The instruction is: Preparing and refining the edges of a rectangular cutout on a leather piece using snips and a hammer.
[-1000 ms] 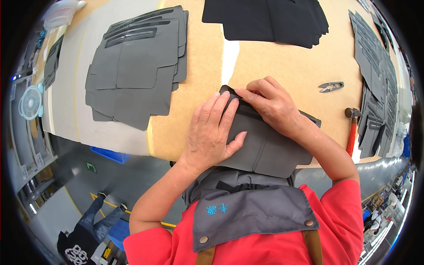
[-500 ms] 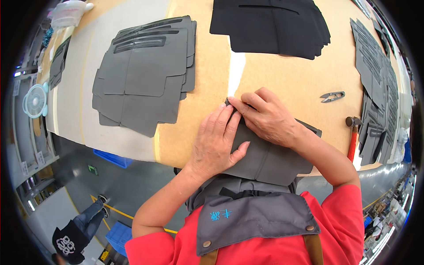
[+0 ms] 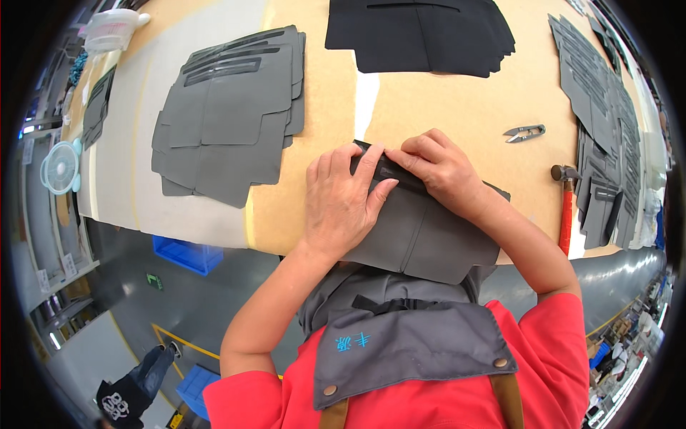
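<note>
A dark grey sheet-material panel point(image 3: 434, 239) lies at the table's front edge, close to my body, with a seam line down its middle. Along its far edge runs a darker strip point(image 3: 390, 171), partly covered by my fingers. My left hand point(image 3: 337, 194) rests on the panel's left side, fingers stretched out and thumb apart. With thumb and fingertips together, my right hand point(image 3: 446, 175) pinches the panel's far edge, just right of my left fingertips. Exactly what lies under those fingertips is hidden.
Stacked grey panels point(image 3: 232, 157) lie left, black panels point(image 3: 421, 43) at the far side. Thread snips point(image 3: 525, 134) and a red-handled hammer point(image 3: 566, 214) lie right, beside more grey pieces point(image 3: 597, 107). A small fan point(image 3: 61, 168) stands at left; a person point(image 3: 136, 386) is behind, lower left.
My left fingers have spread and shifted left along the panel's far edge, uncovering part of the dark strip. My right hand has moved slightly right, still pinching. The whole view has shifted a little.
</note>
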{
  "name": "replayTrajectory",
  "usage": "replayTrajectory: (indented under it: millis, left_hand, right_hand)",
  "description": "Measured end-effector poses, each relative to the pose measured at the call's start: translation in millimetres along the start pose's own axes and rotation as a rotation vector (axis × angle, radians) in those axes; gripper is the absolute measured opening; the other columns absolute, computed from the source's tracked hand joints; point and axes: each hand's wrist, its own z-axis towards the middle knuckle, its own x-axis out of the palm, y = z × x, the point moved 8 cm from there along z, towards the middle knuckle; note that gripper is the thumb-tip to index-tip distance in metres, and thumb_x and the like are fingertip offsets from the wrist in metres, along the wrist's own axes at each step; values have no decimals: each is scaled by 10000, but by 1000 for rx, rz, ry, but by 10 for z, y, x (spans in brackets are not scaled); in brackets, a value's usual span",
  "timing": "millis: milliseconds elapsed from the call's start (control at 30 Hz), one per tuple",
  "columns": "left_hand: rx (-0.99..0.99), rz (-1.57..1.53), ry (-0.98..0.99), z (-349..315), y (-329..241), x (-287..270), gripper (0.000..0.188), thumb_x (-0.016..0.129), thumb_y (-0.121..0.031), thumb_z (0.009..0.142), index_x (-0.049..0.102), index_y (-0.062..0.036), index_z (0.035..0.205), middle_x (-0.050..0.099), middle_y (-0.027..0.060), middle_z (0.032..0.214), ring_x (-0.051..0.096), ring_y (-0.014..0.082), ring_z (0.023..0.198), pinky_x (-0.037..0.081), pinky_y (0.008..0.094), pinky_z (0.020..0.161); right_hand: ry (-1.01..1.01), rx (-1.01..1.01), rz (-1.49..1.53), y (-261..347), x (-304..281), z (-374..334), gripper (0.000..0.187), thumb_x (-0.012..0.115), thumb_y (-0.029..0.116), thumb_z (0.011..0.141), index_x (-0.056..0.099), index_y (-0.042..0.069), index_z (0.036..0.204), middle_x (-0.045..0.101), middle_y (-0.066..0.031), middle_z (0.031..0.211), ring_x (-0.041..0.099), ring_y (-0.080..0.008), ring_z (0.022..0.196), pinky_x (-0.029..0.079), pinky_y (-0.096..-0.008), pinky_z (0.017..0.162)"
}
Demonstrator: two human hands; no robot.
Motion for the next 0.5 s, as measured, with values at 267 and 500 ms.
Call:
replayTrajectory:
  millis: [267, 500]
  left_hand:
    - [124, 112, -66, -47, -106, -14, 487, 697, -337, 951, 611, -120, 1378, 538, 114, 1269, 521, 304, 1180, 387, 454, 1024]
    - [57, 95, 47, -22, -138, 39, 521, 709, -323, 938, 591, -93, 1389, 521, 137, 1360, 512, 324, 1257, 363, 459, 1073]
  right_hand:
    - [-13, 189, 138, -71, -89, -91, 406, 694, 15, 780, 715, 54, 1183, 640, -86, 1049, 613, -265, 939, 547, -357, 835]
    - [38, -34, -49, 62, -113, -142, 288, 689, 5, 832, 752, 68, 1106, 656, -72, 997, 631, -274, 930, 551, -365, 843]
